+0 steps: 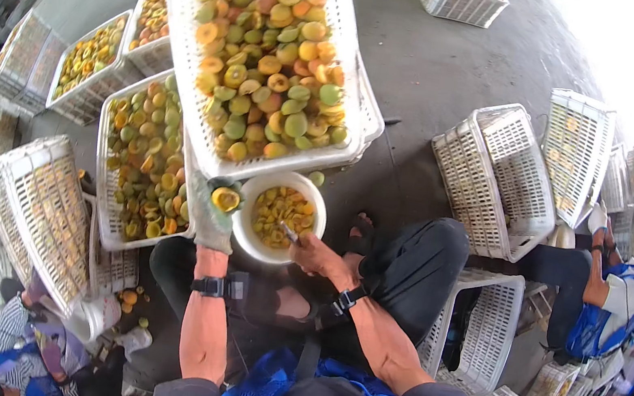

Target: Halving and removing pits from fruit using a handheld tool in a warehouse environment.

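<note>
My left hand (215, 213), in a worn grey-white glove, holds a cut apricot-like fruit (225, 199) with its yellow inside facing up. In my bare right hand (315, 254) is a small metal-tipped tool (288, 231), pointing toward the left; its exact kind I cannot make out. Beneath that tool stands a round white bucket (242, 236) between my legs, with small yellow-brown fruit pieces (281, 208) inside. Just beyond the bucket, a white plastic crate (180, 24) is heaped with halved fruit (269, 68), green, yellow and orange. It rests on another crate.
At my left stands another crate of fruit (147, 142), with tipped stacked crates (39, 206) nearer. One green fruit (316, 178) lies on the floor by the bucket. Crates (498, 176) lean at right, near a seated person (615, 298). Another person (37, 340) works at lower left.
</note>
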Available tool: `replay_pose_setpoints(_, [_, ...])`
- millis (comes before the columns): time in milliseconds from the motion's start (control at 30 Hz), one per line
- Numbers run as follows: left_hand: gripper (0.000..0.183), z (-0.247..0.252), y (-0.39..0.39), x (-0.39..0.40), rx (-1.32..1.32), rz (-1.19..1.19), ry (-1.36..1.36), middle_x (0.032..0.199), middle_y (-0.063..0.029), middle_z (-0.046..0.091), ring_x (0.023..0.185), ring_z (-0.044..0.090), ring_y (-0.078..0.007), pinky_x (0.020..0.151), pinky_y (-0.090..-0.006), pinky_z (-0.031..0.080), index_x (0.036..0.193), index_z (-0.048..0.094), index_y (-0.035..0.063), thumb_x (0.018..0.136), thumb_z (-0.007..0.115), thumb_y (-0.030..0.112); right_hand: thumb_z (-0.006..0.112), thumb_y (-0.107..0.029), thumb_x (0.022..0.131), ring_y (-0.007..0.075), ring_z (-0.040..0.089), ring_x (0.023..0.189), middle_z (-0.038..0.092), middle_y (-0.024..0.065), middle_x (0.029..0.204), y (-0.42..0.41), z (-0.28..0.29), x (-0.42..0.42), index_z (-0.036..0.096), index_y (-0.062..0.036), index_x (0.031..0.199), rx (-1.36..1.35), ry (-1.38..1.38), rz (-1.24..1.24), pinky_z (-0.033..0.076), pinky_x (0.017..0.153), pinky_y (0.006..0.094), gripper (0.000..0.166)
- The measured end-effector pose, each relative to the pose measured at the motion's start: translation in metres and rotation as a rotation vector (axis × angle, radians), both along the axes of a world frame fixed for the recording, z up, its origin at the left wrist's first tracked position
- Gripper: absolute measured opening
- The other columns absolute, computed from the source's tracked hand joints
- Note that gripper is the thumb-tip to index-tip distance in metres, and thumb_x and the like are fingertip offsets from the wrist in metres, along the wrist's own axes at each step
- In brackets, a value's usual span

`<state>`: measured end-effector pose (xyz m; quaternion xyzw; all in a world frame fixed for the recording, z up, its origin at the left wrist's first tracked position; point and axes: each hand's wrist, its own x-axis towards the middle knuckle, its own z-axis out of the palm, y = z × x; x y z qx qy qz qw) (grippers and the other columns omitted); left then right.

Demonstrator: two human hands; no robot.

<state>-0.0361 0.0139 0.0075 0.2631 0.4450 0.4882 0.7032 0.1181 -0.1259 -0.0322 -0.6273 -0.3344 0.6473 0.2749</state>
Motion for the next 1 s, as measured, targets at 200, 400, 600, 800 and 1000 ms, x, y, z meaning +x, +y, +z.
replay_pose_setpoints(200, [0.051,0.018,-0.015,0.008,0.123,0.009,0.198,0.056,-0.0075,0.055,0.049,0.052,-0.0138,0.050,-0.0226,0.043,0.068,0.056,-0.0004,0.086,0.036,0.043,0.047,-0.010,0.070,0.0278,0.051,0.046,0.049,0.0162,0.051,0.008,0.008,-0.016,0.048,0.0042,0.071,0.318,-0.355,0.027,0.037,0.041,0.0368,0.015])
replay_pose_setpoints(400, [0.050,-0.001,-0.024,0.014,0.107,-0.075,0.255,0.060,-0.0051,0.056,0.051,0.052,-0.0121,0.052,-0.0229,0.042,0.066,0.056,0.0019,0.085,0.038,0.044,0.043,-0.006,0.070,0.0344,0.053,0.066,0.051,0.0201,0.063,0.037,0.050,-0.036,0.046,0.0005,0.073,0.512,-0.743,0.122,0.039,0.063,0.0457,0.008])
replay_pose_setpoints(600, [0.048,0.015,-0.012,0.010,0.162,0.015,0.273,0.055,-0.0035,0.053,0.050,0.049,-0.0107,0.049,-0.0214,0.038,0.065,0.056,0.0022,0.084,0.040,0.043,0.045,-0.007,0.070,0.0348,0.056,0.065,0.054,0.0217,0.063,0.006,0.026,-0.010,0.050,0.0029,0.070,0.479,-0.843,0.199,0.043,0.059,0.0433,0.011])
replay_pose_setpoints(800, [0.033,0.017,0.027,-0.044,0.423,0.349,0.919,0.077,-0.0093,0.054,0.065,0.053,-0.0153,0.059,-0.0280,0.042,0.082,0.056,-0.0034,0.083,0.048,0.029,0.047,-0.008,0.068,0.0350,0.056,0.064,0.054,0.0212,0.062,0.003,0.009,-0.007,0.051,-0.0006,0.068,0.403,-0.828,0.140,0.044,0.058,0.0428,0.008])
replay_pose_setpoints(1000, [0.030,0.041,0.051,-0.006,0.649,0.017,1.105,0.086,-0.0132,0.059,0.079,0.056,-0.0207,0.073,-0.0301,0.043,0.088,0.059,0.0010,0.081,0.050,0.029,0.048,-0.007,0.068,0.0354,0.057,0.070,0.056,0.0227,0.071,0.011,0.021,0.007,0.053,0.0020,0.070,0.224,-0.779,0.111,0.045,0.061,0.0428,0.010])
